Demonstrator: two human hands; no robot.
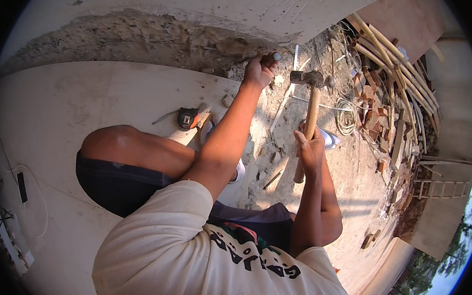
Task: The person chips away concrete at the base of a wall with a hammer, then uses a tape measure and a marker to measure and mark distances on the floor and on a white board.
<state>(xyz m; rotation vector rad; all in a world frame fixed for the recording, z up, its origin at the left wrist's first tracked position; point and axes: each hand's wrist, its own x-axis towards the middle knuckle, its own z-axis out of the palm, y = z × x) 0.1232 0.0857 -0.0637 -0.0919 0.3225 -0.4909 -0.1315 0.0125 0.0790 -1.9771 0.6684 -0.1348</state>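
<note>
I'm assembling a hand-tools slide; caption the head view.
Right hand grips a hammer; left hand holds a metal-ended tool near chipped masonry.

Hammer head (307, 78) dark grey, brownish patches; hammer handle (313, 113) pale tan. Tool end (277, 56) silver-grey. Tape measure (187, 118) black plus orange. Shirt (155, 239) cream, black lettering print with red and green bits. Shorts (120, 184) dark navy. Coil (346, 117) off-white. Poles (401, 72) yellowish tan. Bricks (372, 120) reddish brown. Wall (228, 13) greyish white, dark speckles. Broken strip (132, 43) mottled grey-brown.
</note>
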